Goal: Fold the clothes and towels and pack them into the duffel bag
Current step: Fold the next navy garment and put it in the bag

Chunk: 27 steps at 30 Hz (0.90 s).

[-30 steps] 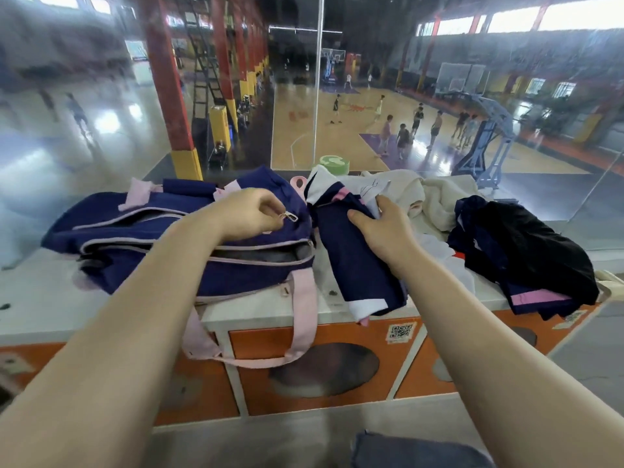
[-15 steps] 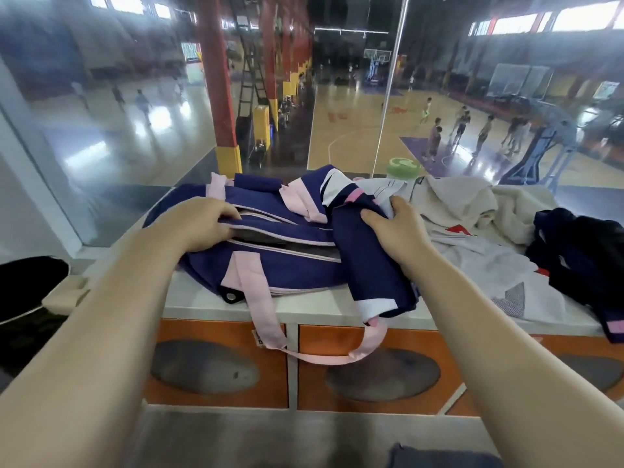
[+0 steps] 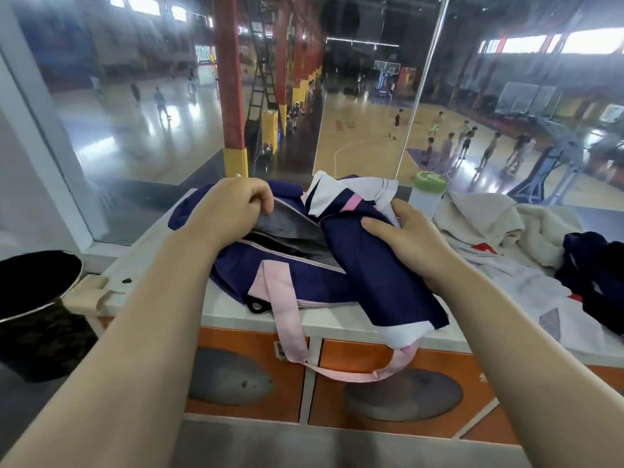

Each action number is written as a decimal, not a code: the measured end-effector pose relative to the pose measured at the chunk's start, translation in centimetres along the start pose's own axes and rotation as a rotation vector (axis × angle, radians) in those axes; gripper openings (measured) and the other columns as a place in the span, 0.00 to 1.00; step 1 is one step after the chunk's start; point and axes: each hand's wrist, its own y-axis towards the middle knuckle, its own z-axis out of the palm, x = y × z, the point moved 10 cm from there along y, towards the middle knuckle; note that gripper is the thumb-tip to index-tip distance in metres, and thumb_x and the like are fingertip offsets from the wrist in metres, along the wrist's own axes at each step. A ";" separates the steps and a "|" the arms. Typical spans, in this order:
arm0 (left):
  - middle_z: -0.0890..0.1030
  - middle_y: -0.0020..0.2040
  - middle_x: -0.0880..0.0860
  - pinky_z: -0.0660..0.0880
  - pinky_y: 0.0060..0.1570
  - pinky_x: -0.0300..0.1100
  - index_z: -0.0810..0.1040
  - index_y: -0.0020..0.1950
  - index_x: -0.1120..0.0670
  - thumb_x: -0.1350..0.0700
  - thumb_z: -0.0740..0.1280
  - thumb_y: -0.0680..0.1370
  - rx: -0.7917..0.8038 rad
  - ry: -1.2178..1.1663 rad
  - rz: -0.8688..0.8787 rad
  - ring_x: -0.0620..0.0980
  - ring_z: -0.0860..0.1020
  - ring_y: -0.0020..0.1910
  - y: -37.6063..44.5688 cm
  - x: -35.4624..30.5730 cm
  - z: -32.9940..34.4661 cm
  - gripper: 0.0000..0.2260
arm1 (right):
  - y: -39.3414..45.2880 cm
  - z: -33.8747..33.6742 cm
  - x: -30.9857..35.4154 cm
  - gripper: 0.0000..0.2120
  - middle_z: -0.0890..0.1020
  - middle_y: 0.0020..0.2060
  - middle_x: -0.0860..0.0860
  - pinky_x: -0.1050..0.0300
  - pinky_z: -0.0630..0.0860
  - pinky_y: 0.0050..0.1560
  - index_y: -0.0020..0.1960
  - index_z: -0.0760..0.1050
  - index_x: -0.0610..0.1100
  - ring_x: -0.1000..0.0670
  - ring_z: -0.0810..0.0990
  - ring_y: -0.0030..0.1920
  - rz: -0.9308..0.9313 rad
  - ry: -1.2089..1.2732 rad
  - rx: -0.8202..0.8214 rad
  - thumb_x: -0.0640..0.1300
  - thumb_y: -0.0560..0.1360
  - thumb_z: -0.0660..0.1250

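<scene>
A navy duffel bag (image 3: 297, 282) with pink straps lies on the white counter (image 3: 337, 320), its zipper mouth gaping and grey lining showing. My left hand (image 3: 233, 211) grips the far edge of the opening and lifts it. My right hand (image 3: 401, 238) holds a folded navy garment (image 3: 381, 265) with white and pink trim, tilted over the bag's right end, its lower end hanging past the counter edge. A cream towel (image 3: 489, 224), a white garment (image 3: 526, 292) with red marks and a dark garment (image 3: 597, 275) lie unfolded to the right.
A bottle with a green lid (image 3: 429, 194) stands behind the clothes by the glass wall. A black bin (image 3: 37, 312) sits low at the left. Orange cabinet fronts (image 3: 337, 376) run under the counter; a pink strap (image 3: 293, 336) dangles over them.
My left hand has gone from resting on the bag's top to pulling the opening wide. My right hand has lifted the folded navy garment and swung it over the bag's right end.
</scene>
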 end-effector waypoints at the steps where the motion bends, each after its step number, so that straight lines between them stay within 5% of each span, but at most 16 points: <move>1: 0.84 0.51 0.54 0.68 0.65 0.43 0.79 0.37 0.47 0.66 0.57 0.74 -0.015 0.028 -0.005 0.51 0.76 0.63 0.2 0.1 0.0 0.17 | 0.1 0.1 0.1 0.17 0.82 0.51 0.42 0.45 0.78 0.53 0.56 0.74 0.38 0.43 0.81 0.52 -0.003 -0.011 0.008 0.50 0.75 0.68; 7: 0.80 0.60 0.47 0.73 0.60 0.51 0.82 0.58 0.49 0.61 0.55 0.74 -0.147 0.128 0.185 0.50 0.77 0.60 1.5 -1.5 -0.6 0.20 | 1.0 0.7 1.0 0.12 0.82 0.53 0.46 0.40 0.76 0.59 0.54 0.77 0.48 0.45 0.82 0.53 -0.019 0.005 0.148 0.52 0.73 0.69; 10: 0.71 0.71 0.45 0.71 0.64 0.56 0.71 0.69 0.47 0.55 0.64 0.75 -0.061 0.247 0.252 0.51 0.71 0.67 1.9 -1.5 0.6 0.22 | 1.4 0.3 1.3 0.06 0.83 0.53 0.47 0.43 0.76 0.60 0.52 0.78 0.49 0.47 0.82 0.53 -0.055 0.029 0.162 0.47 0.76 0.68; 14: 0.56 0.78 0.48 0.64 0.66 0.60 0.55 0.78 0.45 0.58 0.70 0.72 0.060 0.508 0.118 0.59 0.61 0.70 0.5 0.4 3.0 0.38 | 1.6 0.2 0.7 0.14 0.83 0.53 0.49 0.40 0.76 0.60 0.56 0.77 0.49 0.47 0.82 0.54 -0.032 0.057 0.138 0.53 0.72 0.69; 20: 0.75 0.65 0.51 0.76 0.53 0.55 0.64 0.73 0.41 0.66 0.59 0.75 -0.059 0.339 0.098 0.58 0.73 0.59 -0.1 2.0 3.7 0.30 | 1.5 1.5 -0.7 0.09 0.83 0.52 0.50 0.45 0.76 0.60 0.56 0.77 0.49 0.50 0.82 0.53 -0.036 0.020 0.200 0.46 0.77 0.68; 23: 0.79 0.62 0.50 0.75 0.56 0.51 0.72 0.69 0.43 0.66 0.60 0.74 -0.082 0.186 0.091 0.55 0.76 0.59 -0.2 1.4 2.8 0.27 | 1.6 1.3 -0.5 0.11 0.83 0.53 0.51 0.46 0.76 0.60 0.59 0.77 0.48 0.50 0.82 0.53 -0.043 -0.009 0.227 0.46 0.77 0.67; 27: 0.79 0.45 0.47 0.73 0.45 0.46 0.74 0.46 0.45 0.63 0.61 0.72 -0.061 -0.051 0.001 0.50 0.75 0.45 0.6 0.5 0.6 0.13 | 1.7 1.2 0.1 0.12 0.83 0.55 0.55 0.47 0.76 0.62 0.60 0.77 0.54 0.53 0.82 0.54 -0.045 0.028 0.345 0.46 0.77 0.67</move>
